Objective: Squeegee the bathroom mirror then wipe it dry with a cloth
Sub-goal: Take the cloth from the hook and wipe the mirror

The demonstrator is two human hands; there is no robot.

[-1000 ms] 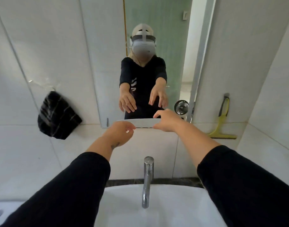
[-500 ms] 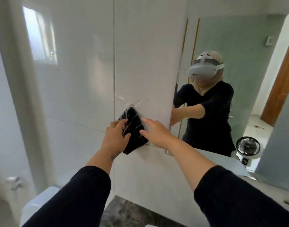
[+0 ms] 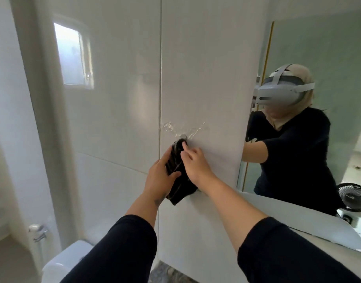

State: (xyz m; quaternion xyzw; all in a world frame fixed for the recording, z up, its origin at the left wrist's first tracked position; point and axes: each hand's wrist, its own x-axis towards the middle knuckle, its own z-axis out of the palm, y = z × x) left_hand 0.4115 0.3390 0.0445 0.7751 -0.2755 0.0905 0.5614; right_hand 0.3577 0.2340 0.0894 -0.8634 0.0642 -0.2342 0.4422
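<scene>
While clear tape [image 3: 183, 128] shines just above it, the dark striped cloth [image 3: 178, 178] hangs bunched, left hand [image 3: 159, 180] gripping it, right hand [image 3: 192, 162] pinching its top, left of the mirror [image 3: 318, 99].

Large glossy white tiles [image 3: 118, 88] cover the wall ahead, split by thin grout lines. A small window [image 3: 73, 56] shows as a bright patch on the left tile, seemingly a reflection in the gloss. Pale daylight fills the room. At the lower left stands a white toilet [image 3: 63, 262], with a chrome fitting [image 3: 39, 234] on the wall beside it. A strip of dark mottled stone [image 3: 169, 275] runs along the bottom.
</scene>
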